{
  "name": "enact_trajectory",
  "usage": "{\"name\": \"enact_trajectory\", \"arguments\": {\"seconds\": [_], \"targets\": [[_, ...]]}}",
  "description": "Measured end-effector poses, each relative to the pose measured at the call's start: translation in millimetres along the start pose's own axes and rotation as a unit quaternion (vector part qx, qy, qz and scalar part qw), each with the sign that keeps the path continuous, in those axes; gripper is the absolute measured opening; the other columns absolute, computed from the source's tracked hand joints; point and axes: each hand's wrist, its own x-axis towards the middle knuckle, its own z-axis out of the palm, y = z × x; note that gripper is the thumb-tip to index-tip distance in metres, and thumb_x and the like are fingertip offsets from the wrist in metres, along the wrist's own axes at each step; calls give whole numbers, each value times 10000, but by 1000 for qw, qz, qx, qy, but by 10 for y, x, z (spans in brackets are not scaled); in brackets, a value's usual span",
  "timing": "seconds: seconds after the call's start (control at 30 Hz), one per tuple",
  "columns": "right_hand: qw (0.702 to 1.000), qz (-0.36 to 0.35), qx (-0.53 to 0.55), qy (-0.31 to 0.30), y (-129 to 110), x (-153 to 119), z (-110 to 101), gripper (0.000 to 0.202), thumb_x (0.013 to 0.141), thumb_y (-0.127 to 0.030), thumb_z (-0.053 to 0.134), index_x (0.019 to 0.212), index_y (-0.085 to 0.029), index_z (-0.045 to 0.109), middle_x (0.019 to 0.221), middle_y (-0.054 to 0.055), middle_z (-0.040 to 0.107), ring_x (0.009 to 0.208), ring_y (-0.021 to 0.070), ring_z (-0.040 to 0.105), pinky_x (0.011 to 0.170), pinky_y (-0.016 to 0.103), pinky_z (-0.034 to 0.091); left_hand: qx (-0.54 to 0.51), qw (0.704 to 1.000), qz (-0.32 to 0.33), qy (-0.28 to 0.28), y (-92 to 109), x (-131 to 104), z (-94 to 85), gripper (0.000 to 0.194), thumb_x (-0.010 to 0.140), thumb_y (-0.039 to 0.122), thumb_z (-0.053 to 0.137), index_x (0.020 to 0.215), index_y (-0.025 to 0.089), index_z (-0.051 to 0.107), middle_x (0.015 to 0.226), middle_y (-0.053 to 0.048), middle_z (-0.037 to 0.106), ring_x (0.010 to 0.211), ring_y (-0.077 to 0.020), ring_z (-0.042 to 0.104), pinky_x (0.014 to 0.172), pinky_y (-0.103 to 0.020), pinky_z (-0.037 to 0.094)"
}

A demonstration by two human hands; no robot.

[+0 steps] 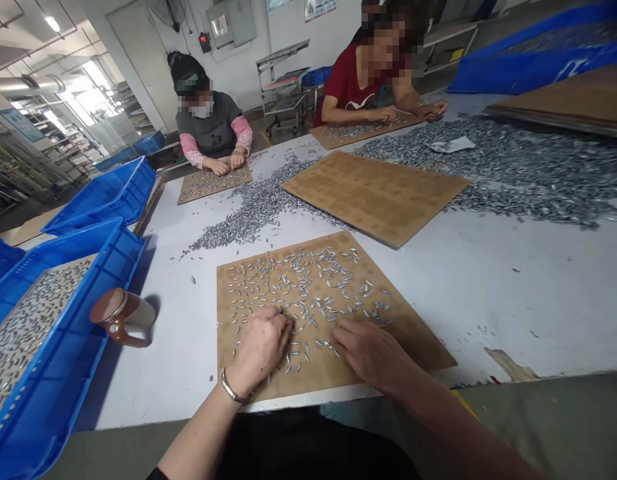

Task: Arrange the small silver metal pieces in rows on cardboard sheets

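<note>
A brown board (408, 340) lies in front of me on the white table, with many small silvery spindle-shaped metal pieces (303, 280) spread over it. Toward the board's left the pieces lie in rough rows; in the middle they are jumbled. My left hand (266, 343), with a bangle at the wrist, rests low over the left half, its fingers curled and their tips hidden under the hand. My right hand (366, 350) is at the right of centre, fingers bent together beside a few pieces. Whatever either hand pinches is too small or hidden to make out.
A second brown board (373, 193) lies beyond mine, against a long heap of metal pieces (258, 203). A brown-lidded mug (133, 320) stands at left beside blue crates (113, 260). Two co-workers (213, 127) work at boards across the table. Stacked boards (573, 100) sit at far right.
</note>
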Motion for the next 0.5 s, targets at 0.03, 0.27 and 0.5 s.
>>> {"name": "enact_trajectory", "arguments": {"seconds": [0.03, 0.27, 0.5], "targets": [[1000, -1, -8, 1, 2, 1, 14, 236, 969, -109, 500, 787, -212, 612, 800, 25, 648, 715, 171, 585, 705, 306, 383, -26, 1000, 3, 0, 4, -72, 15, 265, 1041, 203, 495, 886, 178, 709, 912, -54, 670, 837, -179, 631, 802, -292, 511], [1000, 3, 0, 10, -27, -52, 45, 229, 994, -102, 457, 872, -209, 618, 892, 47, 660, 819, 193, 621, 747, 318, 406, -117, 991, -37, 57, -118, -454, 224, 249, 1045, 240, 501, 971, 191, 733, 939, -66, 688, 885, -203, 660, 838, -336, 551], [1000, 8, 5, 0, -23, -34, 54, 244, 1003, -123, 449, 848, -215, 614, 843, 30, 662, 806, 196, 628, 758, 335, 405, -142, 984, -28, 105, -214, -580, 281, 257, 1048, 259, 490, 1011, 214, 740, 972, -71, 715, 907, -195, 683, 855, -337, 580]]}}
